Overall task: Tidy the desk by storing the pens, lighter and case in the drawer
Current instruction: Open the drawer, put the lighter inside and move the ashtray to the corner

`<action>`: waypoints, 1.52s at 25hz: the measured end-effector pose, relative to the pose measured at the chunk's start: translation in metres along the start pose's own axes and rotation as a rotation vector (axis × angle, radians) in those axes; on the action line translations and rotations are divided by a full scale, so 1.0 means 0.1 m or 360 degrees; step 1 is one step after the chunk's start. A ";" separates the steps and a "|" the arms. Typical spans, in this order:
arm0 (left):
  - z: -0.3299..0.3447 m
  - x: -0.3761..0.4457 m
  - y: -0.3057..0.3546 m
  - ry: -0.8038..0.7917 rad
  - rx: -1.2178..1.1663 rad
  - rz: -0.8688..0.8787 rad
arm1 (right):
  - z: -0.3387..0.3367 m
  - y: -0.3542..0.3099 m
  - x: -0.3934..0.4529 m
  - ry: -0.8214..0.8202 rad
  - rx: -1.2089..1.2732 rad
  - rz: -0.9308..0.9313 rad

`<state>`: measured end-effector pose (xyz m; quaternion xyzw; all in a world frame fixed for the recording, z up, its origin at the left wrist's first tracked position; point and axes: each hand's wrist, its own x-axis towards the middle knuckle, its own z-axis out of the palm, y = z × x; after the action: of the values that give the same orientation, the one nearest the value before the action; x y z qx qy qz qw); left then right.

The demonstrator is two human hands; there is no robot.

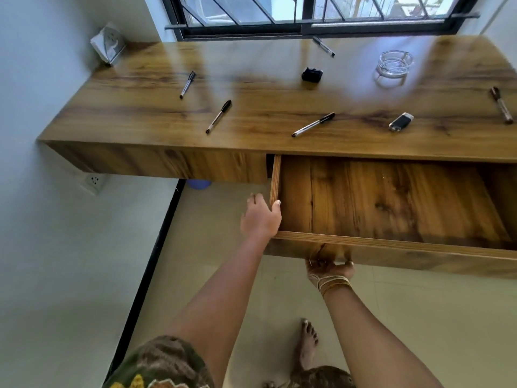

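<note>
The wooden drawer stands pulled out under the desk, and nothing lies inside it. My left hand grips the drawer's left front corner. My right hand holds the underside of the drawer front, fingers hidden beneath it. On the desk top lie several pens: one at the left, one nearer the edge, one in the middle, one by the window and a brown one at the far right. A small black case sits mid-desk. A lighter lies right of centre.
A glass ashtray stands at the back right of the desk. A folded card box leans in the left back corner by the wall. A wall socket sits below the desk. My bare foot is on the floor.
</note>
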<state>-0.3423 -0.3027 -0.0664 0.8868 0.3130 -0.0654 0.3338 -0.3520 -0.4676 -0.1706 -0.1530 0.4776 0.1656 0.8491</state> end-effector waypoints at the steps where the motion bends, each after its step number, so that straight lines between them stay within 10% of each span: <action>1: 0.04 -0.12 -0.05 -0.0040 -0.0066 0.0000 | -0.11 0.03 -0.05 0.0006 0.0011 0.0001; 21: 0.18 -1.67 -0.88 -0.0007 0.0055 0.0149 | -1.47 0.34 -1.05 0.0039 -0.0004 0.0083; 28: 0.07 -1.95 -1.14 0.0022 0.0088 0.0140 | -1.56 0.48 -1.58 0.0085 -0.0719 -0.0111; 38: -0.54 -2.28 -1.35 0.0097 0.0080 0.0302 | -0.71 0.97 -2.28 -0.0718 -0.2607 -0.1501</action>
<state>-0.6097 -0.3069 -0.0256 0.9220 0.2361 -0.0143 0.3065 -0.5591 -0.4408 -0.0195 -0.8370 -0.0701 0.1149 0.5304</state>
